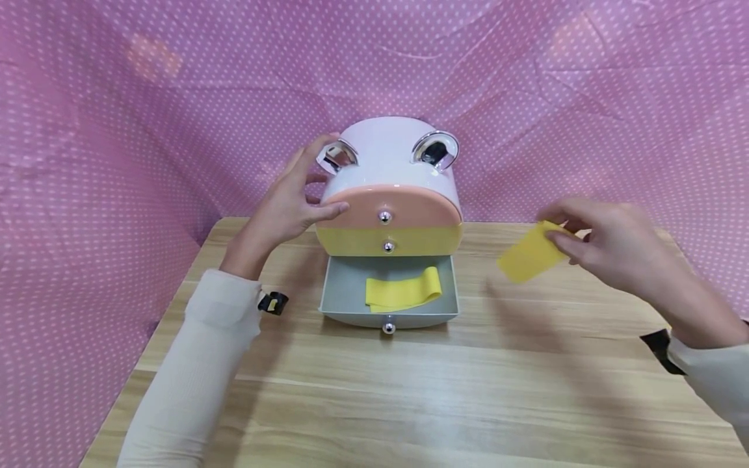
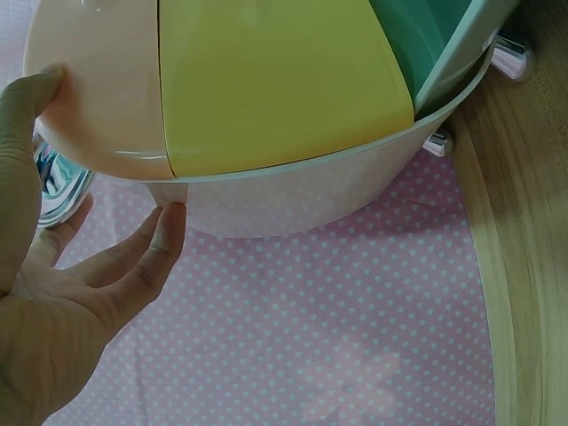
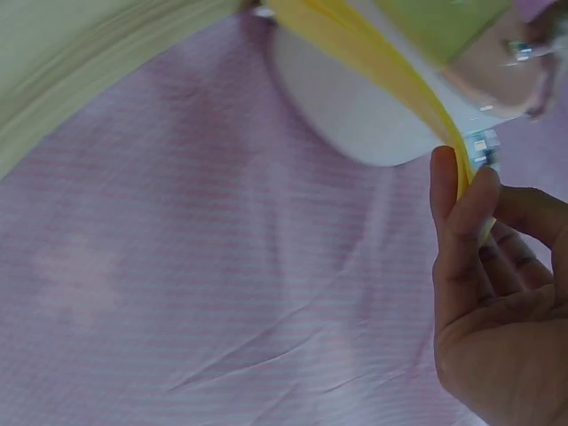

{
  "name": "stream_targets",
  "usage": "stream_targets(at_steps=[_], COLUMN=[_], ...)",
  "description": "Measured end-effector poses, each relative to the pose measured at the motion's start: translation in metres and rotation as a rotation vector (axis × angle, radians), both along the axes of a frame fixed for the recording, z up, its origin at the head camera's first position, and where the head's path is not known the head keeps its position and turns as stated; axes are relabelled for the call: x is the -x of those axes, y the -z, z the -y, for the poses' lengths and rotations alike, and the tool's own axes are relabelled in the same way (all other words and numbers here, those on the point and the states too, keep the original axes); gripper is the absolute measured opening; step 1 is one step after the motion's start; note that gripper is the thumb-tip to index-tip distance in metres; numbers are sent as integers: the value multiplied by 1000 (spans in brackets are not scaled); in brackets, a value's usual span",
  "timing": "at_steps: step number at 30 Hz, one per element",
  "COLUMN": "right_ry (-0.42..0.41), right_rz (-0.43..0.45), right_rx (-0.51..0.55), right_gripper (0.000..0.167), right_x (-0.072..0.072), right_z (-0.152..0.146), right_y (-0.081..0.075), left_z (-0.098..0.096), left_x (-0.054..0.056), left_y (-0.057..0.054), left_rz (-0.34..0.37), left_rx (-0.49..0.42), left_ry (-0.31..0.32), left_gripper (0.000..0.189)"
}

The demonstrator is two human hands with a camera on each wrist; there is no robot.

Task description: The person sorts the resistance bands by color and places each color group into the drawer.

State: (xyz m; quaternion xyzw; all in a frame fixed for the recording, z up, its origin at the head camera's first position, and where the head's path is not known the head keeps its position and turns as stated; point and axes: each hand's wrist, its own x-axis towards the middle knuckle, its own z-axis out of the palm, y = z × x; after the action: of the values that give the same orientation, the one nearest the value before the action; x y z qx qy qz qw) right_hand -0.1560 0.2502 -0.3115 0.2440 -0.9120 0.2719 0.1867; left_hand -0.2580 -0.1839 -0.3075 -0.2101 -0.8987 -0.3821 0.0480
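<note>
A small drawer box (image 1: 391, 156) with a white body and two shiny, ear-like knobs stands at the table's far side. Its peach top drawer and yellow middle drawer are closed. The grey-green bottom drawer (image 1: 345, 296) is pulled out, and a folded yellow strip (image 1: 400, 292) lies inside. My left hand (image 1: 287, 195) grips the box's left side, thumb on the peach front (image 2: 98, 115), fingertips against the white side wall. To the right of the box, my right hand (image 1: 608, 237) pinches another flat yellow strip (image 1: 529, 253) above the table.
The box rests on a light wood-grain table (image 1: 398, 403). Pink polka-dot cloth (image 1: 263, 78) hangs behind the table and along both sides. Black bands (image 1: 272, 303) sit at both wrists, beside the light sleeves.
</note>
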Motion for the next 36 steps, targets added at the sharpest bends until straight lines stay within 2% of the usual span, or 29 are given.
stream_targets(at_steps=[2,4,11,15,18,27,36], right_ry=[-20,-40,-57,-69,-77,-103,-103], right_rz=[6,48,329,459,519,567,591], right_rx=[41,101,328,386,420,541,495], right_gripper=[28,27,24,26,26,21,23], right_x=[-4,-8,-13,-11,-7,9,14], right_z=[12,23,65,92,114,166,205], right_y=[-4,-8,-16,-13,-5,26,35], left_z=[0,0,1,1,1,1,2], left_x=[0,-1,0,0,1,1,1], left_y=[0,1,1,1,1,1,1], left_rz=[-3,-6,0,0,0,-9,-24], left_rx=[-4,-14,-27,-23,-23,-26,-24], left_ry=[5,15,30,22,19,25,33], left_gripper=[100,100,101,101,101,100,100])
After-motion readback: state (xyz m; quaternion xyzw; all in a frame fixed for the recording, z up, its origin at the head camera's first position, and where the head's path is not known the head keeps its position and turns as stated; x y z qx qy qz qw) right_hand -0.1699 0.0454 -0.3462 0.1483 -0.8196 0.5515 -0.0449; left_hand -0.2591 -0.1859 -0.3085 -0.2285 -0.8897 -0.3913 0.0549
